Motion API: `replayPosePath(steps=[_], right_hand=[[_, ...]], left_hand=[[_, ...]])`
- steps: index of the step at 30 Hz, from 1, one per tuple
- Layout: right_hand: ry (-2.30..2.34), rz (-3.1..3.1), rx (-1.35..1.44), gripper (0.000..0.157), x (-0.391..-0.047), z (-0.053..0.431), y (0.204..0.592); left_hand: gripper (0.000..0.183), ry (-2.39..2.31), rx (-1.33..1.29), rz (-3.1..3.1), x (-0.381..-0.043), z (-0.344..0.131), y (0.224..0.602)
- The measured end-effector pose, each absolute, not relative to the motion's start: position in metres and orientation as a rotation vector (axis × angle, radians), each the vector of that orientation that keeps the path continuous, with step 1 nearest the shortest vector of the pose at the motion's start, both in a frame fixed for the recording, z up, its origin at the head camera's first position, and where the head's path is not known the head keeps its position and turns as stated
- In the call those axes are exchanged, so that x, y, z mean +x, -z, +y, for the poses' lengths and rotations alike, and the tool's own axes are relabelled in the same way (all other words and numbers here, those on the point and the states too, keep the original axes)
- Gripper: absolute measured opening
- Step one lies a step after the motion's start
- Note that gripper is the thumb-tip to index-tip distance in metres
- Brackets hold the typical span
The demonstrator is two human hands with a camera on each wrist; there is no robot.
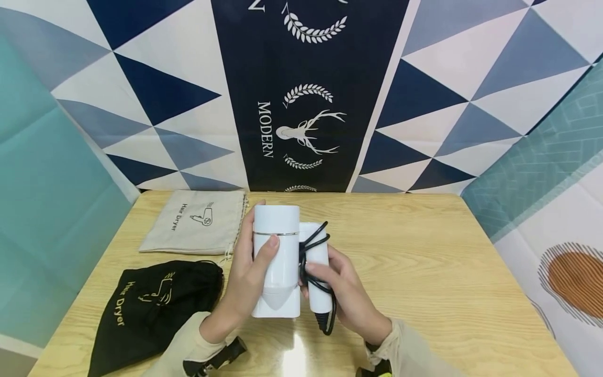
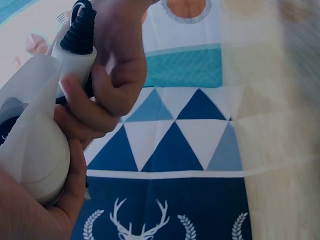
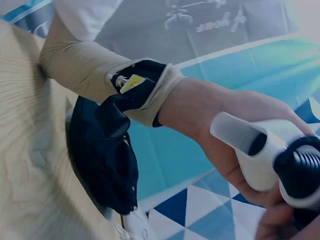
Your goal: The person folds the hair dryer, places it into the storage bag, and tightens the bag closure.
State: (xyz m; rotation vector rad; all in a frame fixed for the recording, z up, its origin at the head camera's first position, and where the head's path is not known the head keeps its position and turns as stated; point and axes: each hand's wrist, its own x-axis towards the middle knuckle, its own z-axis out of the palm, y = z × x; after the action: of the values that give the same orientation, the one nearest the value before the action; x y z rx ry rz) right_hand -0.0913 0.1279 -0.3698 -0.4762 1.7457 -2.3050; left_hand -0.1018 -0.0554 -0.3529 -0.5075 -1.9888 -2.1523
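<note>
A white hair dryer (image 1: 277,267) is held up over the table, its handle folded alongside the body. My left hand (image 1: 246,277) grips the body from the left, thumb across its front. The right hand (image 1: 350,296) holds the handle (image 1: 318,254), with the thumb on the black cord (image 1: 306,244) looped round it. In the left wrist view, the ribbed black cord sleeve (image 2: 79,32) sticks out of the handle's end, and fingers of the right hand (image 2: 117,65) curl round the handle. The right wrist view shows the dryer's flared white nozzle (image 3: 237,132) beside the handle end.
On the left of the wooden table (image 1: 424,272) lie two drawstring pouches printed "Hair Dryer": a beige one (image 1: 162,230) at the back and a black one (image 1: 146,335) nearer me. A patterned cloth (image 1: 188,99) hangs behind the table's far edge.
</note>
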Motion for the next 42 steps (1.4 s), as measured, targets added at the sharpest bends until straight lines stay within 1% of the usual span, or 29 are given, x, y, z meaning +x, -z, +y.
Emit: replayPosePath(steps=[4,7,12,16,19,21,25,27,34,42], right_hand=[[2.160,2.009,-0.581,0.026,-0.091,0.128,0.370],[2.056,2.193,-0.591,0.032,-0.092,0.126,0.370],[2.019,2.249,-0.585,0.038,-0.093,0.124,0.372],[2.034,2.315,-0.561,0.035,-0.094,0.126,0.375],[2.108,2.347,-0.568,0.022,-0.093,0.127,0.379],[2.174,2.346,-0.588,0.018,-0.093,0.127,0.382],[2.222,2.401,-0.570,0.030,-0.091,0.123,0.388],[2.207,2.462,-0.550,0.032,-0.091,0.121,0.391],[2.217,2.643,-0.578,0.029,-0.089,0.116,0.399],[2.317,2.650,-0.599,0.029,-0.085,0.110,0.401]], left_hand=[[0.065,2.121,-0.541,-1.991,-0.101,-0.058,0.351],[0.069,2.052,-0.575,-1.995,-0.101,-0.058,0.351],[0.069,2.033,-0.554,-1.965,-0.101,-0.053,0.356],[0.067,2.066,-0.534,-1.951,-0.100,-0.046,0.362],[0.067,2.054,-0.534,-1.967,-0.100,-0.041,0.365],[0.068,2.030,-0.532,-1.977,-0.099,-0.039,0.367],[0.067,2.028,-0.490,-1.978,-0.099,-0.035,0.370],[0.067,2.043,-0.460,-1.972,-0.098,-0.033,0.371],[0.070,2.019,-0.427,-1.935,-0.092,-0.026,0.376],[0.073,1.939,-0.498,-1.898,-0.088,-0.024,0.378]])
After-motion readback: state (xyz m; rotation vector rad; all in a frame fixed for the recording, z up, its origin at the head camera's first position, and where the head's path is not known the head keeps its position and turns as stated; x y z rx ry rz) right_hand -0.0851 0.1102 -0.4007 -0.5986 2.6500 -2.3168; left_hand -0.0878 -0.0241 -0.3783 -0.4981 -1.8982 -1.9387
